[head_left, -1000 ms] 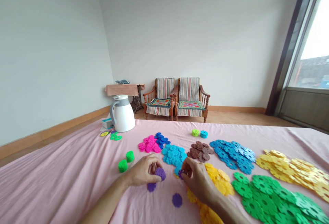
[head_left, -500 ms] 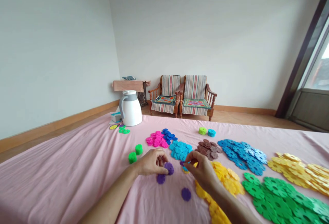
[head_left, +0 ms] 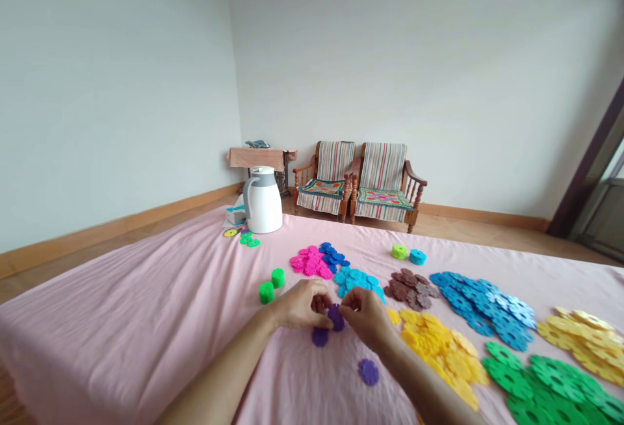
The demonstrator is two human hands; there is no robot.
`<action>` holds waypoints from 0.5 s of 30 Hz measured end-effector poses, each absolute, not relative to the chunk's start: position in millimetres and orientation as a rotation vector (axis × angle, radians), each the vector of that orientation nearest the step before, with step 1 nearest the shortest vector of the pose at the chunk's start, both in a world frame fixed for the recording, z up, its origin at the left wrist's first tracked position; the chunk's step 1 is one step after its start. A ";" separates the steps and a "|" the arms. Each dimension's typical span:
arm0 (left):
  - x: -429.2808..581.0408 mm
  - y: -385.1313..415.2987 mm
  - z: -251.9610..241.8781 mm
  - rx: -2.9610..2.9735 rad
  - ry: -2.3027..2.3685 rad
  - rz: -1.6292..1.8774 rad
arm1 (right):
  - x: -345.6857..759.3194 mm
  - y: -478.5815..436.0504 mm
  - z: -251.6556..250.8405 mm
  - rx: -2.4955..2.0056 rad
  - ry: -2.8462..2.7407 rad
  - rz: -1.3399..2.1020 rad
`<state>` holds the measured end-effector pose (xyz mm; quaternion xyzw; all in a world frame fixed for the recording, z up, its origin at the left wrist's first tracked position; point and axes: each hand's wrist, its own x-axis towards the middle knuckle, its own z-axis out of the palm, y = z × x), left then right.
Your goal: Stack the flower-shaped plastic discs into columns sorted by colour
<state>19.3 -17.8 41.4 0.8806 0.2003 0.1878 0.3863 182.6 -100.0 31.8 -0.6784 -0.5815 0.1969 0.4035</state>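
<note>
My left hand (head_left: 298, 308) and my right hand (head_left: 366, 315) meet over the pink cloth, fingers pinched together around a small stack of purple snowflake discs (head_left: 335, 316). Both hands touch that stack. One loose purple disc (head_left: 320, 337) lies just below the hands, and another purple disc (head_left: 369, 371) lies nearer to me on the cloth. A pile of yellow discs (head_left: 441, 347) sits right of my right hand.
Two green stacks (head_left: 272, 285) stand left of the hands. Pink (head_left: 310, 262), cyan (head_left: 358, 280), brown (head_left: 409, 287), blue (head_left: 487, 308) and green (head_left: 556, 383) piles spread across the cloth. A white jug (head_left: 263, 201) stands far left. Two wooden chairs (head_left: 361, 184) stand by the wall.
My right hand has moved left with a purple disc and now meets my left hand at the purple stack. The view has panned left.
</note>
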 end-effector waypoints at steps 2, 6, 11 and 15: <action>19.4 -17.7 41.3 2.253 0.515 0.473 | 186.4 -103.4 35.5 -1.722 -1.476 0.473; 19.1 -16.7 40.9 2.246 0.549 0.444 | 201.9 -123.2 54.2 -1.728 -1.631 0.413; 19.4 -17.4 42.1 2.223 0.584 0.416 | 219.5 -157.3 66.2 -1.733 -2.068 0.664; 19.8 -18.7 43.8 2.222 0.578 0.416 | 221.7 -166.7 57.7 -1.746 -2.069 0.652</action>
